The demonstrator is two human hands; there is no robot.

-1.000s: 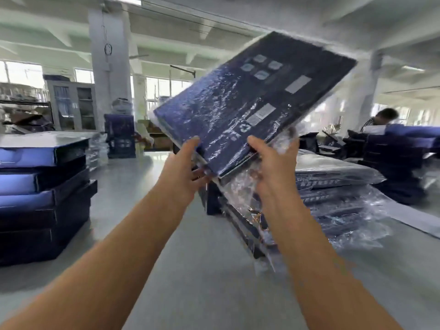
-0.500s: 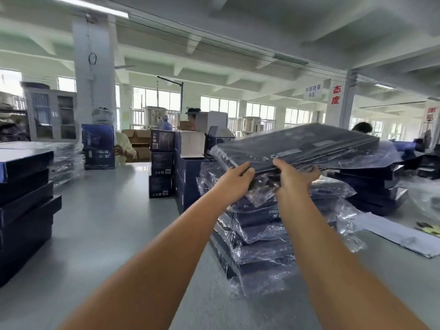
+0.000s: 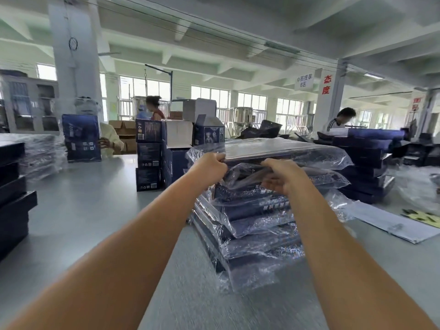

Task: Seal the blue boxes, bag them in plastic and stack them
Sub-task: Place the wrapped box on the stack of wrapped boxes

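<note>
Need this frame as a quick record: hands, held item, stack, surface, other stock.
left hand: grips near edge of top bagged box
right hand: grips same edge through the plastic, blurred
top bagged box: level on the pile; full release not done
stack of bagged boxes: several high, loose plastic at the sides
table: grey, carries the stack
unbagged boxes: dark pile at left edge
upright boxes: behind the stack, left of it

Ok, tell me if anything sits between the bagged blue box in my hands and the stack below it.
Nothing visible does. The left hand and right hand grip the near edge of the flat blue box in clear plastic, above the stack of bagged blue boxes; only crumpled bag film shows between them.
</note>
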